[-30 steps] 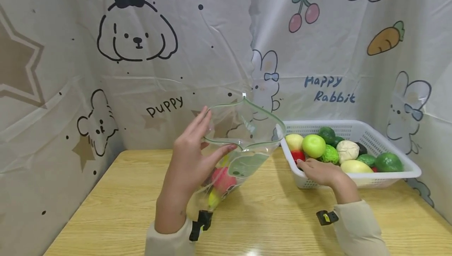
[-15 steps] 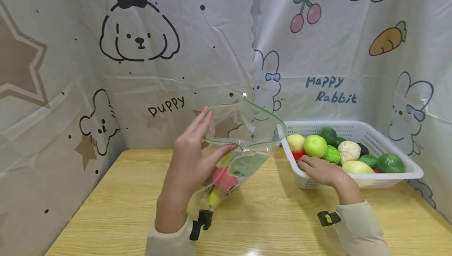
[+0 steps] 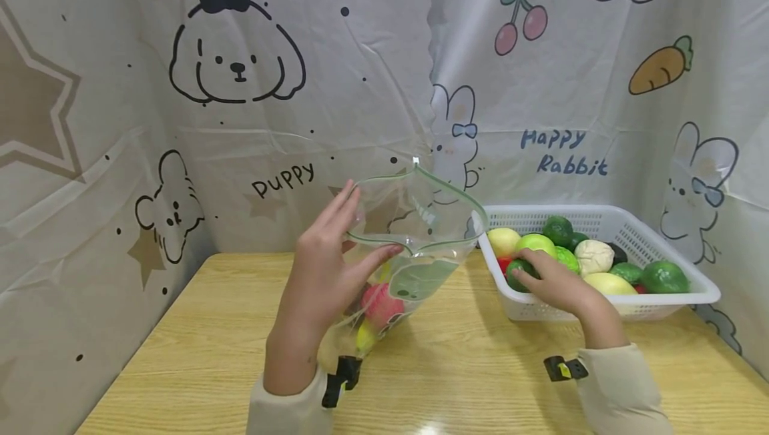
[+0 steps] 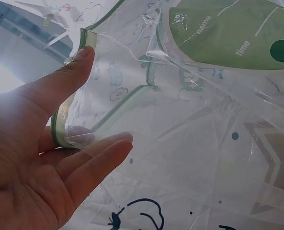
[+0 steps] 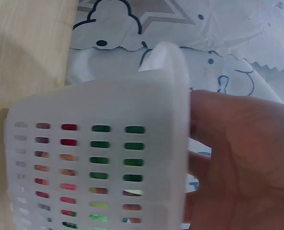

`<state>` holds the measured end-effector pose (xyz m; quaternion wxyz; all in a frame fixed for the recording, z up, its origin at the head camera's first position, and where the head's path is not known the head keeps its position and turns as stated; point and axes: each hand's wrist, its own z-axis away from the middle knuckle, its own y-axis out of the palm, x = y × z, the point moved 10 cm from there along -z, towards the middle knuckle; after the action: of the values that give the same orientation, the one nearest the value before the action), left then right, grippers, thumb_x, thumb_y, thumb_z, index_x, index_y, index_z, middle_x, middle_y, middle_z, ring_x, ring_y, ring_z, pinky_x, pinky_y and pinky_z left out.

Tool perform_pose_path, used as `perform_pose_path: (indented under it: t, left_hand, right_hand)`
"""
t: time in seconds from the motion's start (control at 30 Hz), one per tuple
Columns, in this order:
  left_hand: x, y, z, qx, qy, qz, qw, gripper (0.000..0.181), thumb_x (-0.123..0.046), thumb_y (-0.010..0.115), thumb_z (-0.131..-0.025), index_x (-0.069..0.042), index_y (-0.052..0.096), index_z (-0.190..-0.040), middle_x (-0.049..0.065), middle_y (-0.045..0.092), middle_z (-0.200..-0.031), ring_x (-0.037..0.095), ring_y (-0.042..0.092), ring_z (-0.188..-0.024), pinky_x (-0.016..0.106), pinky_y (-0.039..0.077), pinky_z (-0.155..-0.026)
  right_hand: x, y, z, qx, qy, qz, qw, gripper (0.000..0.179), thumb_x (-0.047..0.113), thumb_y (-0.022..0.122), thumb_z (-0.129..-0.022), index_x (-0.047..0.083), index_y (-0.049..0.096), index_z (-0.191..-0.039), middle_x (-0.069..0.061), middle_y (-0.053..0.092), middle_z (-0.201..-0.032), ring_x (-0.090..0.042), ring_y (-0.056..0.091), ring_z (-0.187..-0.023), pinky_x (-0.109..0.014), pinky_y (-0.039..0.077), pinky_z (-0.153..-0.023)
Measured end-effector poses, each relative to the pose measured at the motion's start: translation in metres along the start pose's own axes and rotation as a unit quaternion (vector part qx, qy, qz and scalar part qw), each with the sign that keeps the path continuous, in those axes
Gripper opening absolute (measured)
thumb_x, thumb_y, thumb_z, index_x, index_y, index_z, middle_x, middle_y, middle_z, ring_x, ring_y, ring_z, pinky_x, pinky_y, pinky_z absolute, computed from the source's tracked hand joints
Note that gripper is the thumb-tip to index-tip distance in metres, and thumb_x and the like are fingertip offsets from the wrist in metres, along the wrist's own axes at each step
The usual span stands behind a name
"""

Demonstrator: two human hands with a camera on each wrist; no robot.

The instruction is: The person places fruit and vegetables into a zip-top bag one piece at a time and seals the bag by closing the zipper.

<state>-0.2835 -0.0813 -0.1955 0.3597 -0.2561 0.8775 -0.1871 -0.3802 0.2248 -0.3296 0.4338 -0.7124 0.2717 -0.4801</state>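
My left hand holds a clear zip bag by its green-edged mouth, thumb on the near edge and fingers at the left side, keeping the mouth spread wide. Inside the bag lie a pink-red fruit and something yellow below it. At the front left corner of the white basket, my right hand grips a dark green fruit, avocado-like in look. In the right wrist view, the basket wall hides the fingertips and the fruit they grip.
The basket also holds a light green apple, a pale yellow fruit, a whitish vegetable, another dark green fruit and more produce. A wooden table lies beneath. Printed cloth walls off the back and sides.
My right hand has moved from reaching down into the basket's corner to lifting slightly, with the dark green fruit now visible in its fingers. The left hand and bag stay put.
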Motion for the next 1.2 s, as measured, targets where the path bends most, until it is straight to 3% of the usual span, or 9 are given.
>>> perform_pose_path:
  t: [0.2, 0.37, 0.6, 0.73, 0.9, 1.0, 1.1, 1.2]
  left_hand:
    - [0.000, 0.000, 0.000, 0.001, -0.002, -0.001, 1.0000, 0.088, -0.025, 0.088, -0.080, -0.001, 0.044, -0.152, 0.009, 0.036, -0.162, 0.028, 0.046, -0.142, 0.033, 0.060, -0.090]
    - [0.000, 0.001, 0.000, 0.003, -0.002, 0.000, 1.0000, 0.088, -0.025, 0.088, -0.081, -0.002, 0.043, -0.152, 0.009, 0.036, -0.162, 0.028, 0.045, -0.142, 0.033, 0.060, -0.090]
    - [0.000, 0.002, 0.000, 0.003, -0.002, 0.002, 1.0000, 0.088, -0.023, 0.088, -0.080, -0.002, 0.042, -0.153, 0.009, 0.036, -0.162, 0.029, 0.047, -0.141, 0.035, 0.060, -0.090]
    - [-0.001, 0.001, 0.000, 0.002, -0.003, 0.001, 1.0000, 0.089, -0.023, 0.088, -0.080, -0.002, 0.042, -0.153, 0.009, 0.036, -0.162, 0.029, 0.049, -0.139, 0.035, 0.060, -0.090]
    - [0.001, 0.001, 0.001, 0.001, -0.003, -0.002, 1.0000, 0.089, -0.024, 0.088, -0.080, -0.002, 0.042, -0.153, 0.008, 0.036, -0.162, 0.028, 0.050, -0.138, 0.035, 0.061, -0.090]
    - [0.000, 0.001, 0.001, 0.000, 0.000, -0.002, 1.0000, 0.089, -0.024, 0.088, -0.080, -0.002, 0.042, -0.153, 0.009, 0.036, -0.162, 0.028, 0.050, -0.138, 0.035, 0.061, -0.090]
    - [-0.001, 0.001, 0.000, 0.000, 0.005, 0.000, 1.0000, 0.089, -0.024, 0.088, -0.080, -0.001, 0.042, -0.153, 0.009, 0.036, -0.162, 0.028, 0.050, -0.138, 0.034, 0.061, -0.090]
    - [-0.002, 0.002, 0.000, 0.001, 0.007, 0.003, 1.0000, 0.090, -0.025, 0.088, -0.080, -0.001, 0.042, -0.153, 0.009, 0.036, -0.162, 0.028, 0.049, -0.138, 0.033, 0.060, -0.090]
  right_hand:
    - [0.005, -0.021, 0.003, -0.057, 0.035, -0.002, 0.9977, 0.050, 0.021, 0.058, -0.104, -0.012, 0.046, -0.140, -0.034, 0.050, -0.138, -0.049, 0.052, -0.123, -0.066, 0.045, -0.102]
    - [0.013, -0.040, 0.009, -0.105, 0.051, -0.012, 0.9931, 0.051, 0.024, 0.060, -0.102, -0.004, 0.045, -0.142, -0.031, 0.052, -0.135, -0.045, 0.052, -0.119, -0.067, 0.045, -0.100]
    - [0.023, -0.063, 0.019, -0.192, 0.072, -0.050, 0.9775, 0.062, 0.028, 0.061, -0.101, 0.000, 0.033, -0.149, -0.034, 0.044, -0.144, -0.051, 0.049, -0.122, -0.069, 0.048, -0.099]
    - [0.030, -0.074, 0.025, -0.250, 0.060, -0.069, 0.9638, 0.067, 0.026, 0.066, -0.099, -0.004, 0.033, -0.149, -0.033, 0.042, -0.141, -0.051, 0.053, -0.116, -0.064, 0.055, -0.091]
    - [0.040, -0.088, 0.035, -0.309, 0.048, -0.097, 0.9448, 0.064, 0.025, 0.070, -0.096, -0.001, 0.040, -0.147, -0.028, 0.046, -0.138, -0.049, 0.053, -0.122, -0.061, 0.052, -0.096]
    - [0.048, -0.097, 0.043, -0.347, 0.033, -0.126, 0.9287, 0.064, 0.020, 0.074, -0.094, 0.005, 0.042, -0.148, -0.019, 0.050, -0.141, -0.040, 0.053, -0.129, -0.044, 0.054, -0.100]
    - [0.062, -0.107, 0.051, -0.387, -0.010, -0.164, 0.9074, 0.066, 0.010, 0.076, -0.091, 0.011, 0.045, -0.148, -0.007, 0.050, -0.144, -0.027, 0.053, -0.131, -0.024, 0.053, -0.100]
    - [0.084, -0.113, 0.059, -0.417, -0.095, -0.200, 0.8813, 0.070, -0.005, 0.075, -0.086, 0.008, 0.045, -0.148, -0.003, 0.048, -0.145, -0.020, 0.054, -0.129, -0.014, 0.051, -0.098]
